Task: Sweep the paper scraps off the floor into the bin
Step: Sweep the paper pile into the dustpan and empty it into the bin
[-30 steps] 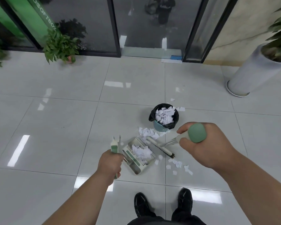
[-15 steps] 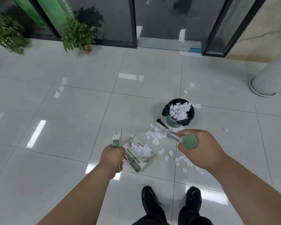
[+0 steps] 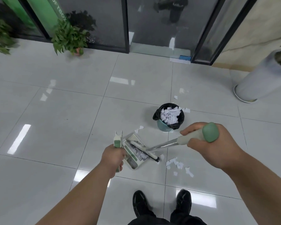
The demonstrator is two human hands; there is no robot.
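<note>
Broom head [image 3: 146,150] now pushing into dustpan [image 3: 133,158], carrying in the heap from beside the bin [image 3: 163,127]. My left hand [image 3: 113,155] gripping dustpan handle [image 3: 117,142], right hand [image 3: 206,143] gripping broom handle [image 3: 190,139]. Paper scraps [image 3: 177,164] still lying at dustpan's 4 o'clock.

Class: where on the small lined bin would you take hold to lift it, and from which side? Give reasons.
Probably grip the bin by its teal wall under the black liner, coming from the person's right: it stands upright, heaped with scraps, and broom and dustpan crowd its near left.
</note>
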